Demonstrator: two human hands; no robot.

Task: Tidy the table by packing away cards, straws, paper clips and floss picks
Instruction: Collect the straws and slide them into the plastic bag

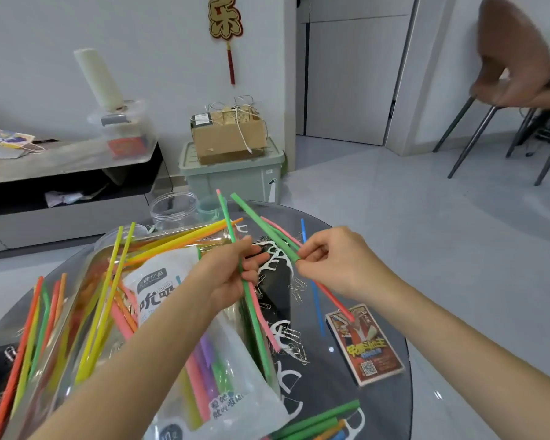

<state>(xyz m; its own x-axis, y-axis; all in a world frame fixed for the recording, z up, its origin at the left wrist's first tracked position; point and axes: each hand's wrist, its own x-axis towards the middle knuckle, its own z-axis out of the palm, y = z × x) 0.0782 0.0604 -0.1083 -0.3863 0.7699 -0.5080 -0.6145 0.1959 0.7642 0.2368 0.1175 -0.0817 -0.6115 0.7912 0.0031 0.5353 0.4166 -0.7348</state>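
Note:
Above the round dark glass table, my left hand grips a few straws, green and pink, standing nearly upright. My right hand pinches the near end of a green straw that slants up to the left. A clear straw bag with a white label lies under my left forearm, with many coloured straws in and around it. White floss picks and silver paper clips lie scattered between my hands. A card box lies on the table to the right.
More straws lie at the table's near edge, and a blue one beside the card box. A clear jar and a small green tub stand at the far edge. Beyond are a low cabinet, a storage bin and chairs.

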